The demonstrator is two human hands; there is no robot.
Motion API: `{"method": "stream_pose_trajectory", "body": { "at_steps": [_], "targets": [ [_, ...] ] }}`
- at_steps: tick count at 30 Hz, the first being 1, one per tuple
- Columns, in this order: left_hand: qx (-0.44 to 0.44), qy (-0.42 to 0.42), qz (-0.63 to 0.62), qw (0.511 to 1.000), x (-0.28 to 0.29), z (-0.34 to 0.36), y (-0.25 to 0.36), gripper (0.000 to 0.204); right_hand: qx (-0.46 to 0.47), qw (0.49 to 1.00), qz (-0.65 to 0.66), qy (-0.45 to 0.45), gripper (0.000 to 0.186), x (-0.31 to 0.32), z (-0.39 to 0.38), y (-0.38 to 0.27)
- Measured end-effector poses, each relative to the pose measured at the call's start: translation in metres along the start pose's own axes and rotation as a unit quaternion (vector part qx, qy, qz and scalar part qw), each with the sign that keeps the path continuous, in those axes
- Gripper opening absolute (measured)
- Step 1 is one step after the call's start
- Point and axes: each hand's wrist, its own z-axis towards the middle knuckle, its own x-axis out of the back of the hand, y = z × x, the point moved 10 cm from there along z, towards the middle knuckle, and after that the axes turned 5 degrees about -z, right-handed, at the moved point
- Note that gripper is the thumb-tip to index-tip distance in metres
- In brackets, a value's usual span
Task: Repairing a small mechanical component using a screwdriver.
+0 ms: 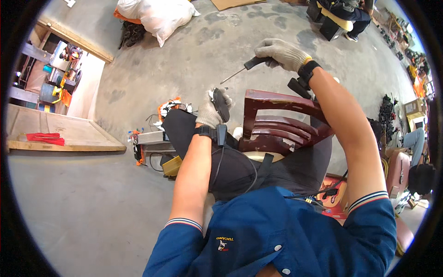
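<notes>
My right hand (pixel 282 53), in a pale knit glove, is closed around the black handle of a screwdriver (pixel 253 63). Its thin metal shaft slants down and left, with the tip just above my left hand (pixel 210 112). That hand wears the same kind of glove and is closed on a small dark rounded piece with a pale edge (pixel 221 106), whose kind I cannot make out. Between the tip and the piece a gap seems to show. A dark red wooden chair back (pixel 281 122), its paint chipped, stands between my legs, below and right of both hands.
Beside my left knee lie metal-finned parts (pixel 154 138) with orange and white pieces and loose wires. A wooden frame (pixel 69 147) with a red cloth on it stands at the left. White sacks (pixel 161 16) lie at the far side. Another person (pixel 353 16) sits far right.
</notes>
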Motion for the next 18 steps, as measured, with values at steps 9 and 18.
{"method": "stream_pose_trajectory", "body": {
  "at_steps": [9, 18],
  "targets": [
    [-0.071, -0.003, 0.106, 0.992, -0.020, -0.040, 0.001, 0.053, 0.011, 0.997, -0.066, -0.029, 0.028, -0.008, 0.003, 0.004],
    [-0.079, -0.025, 0.141, 0.987, -0.019, -0.012, -0.005, 0.036, 0.038, 0.984, -0.173, 0.031, 0.034, 0.026, -0.021, -0.043]
  ]
}}
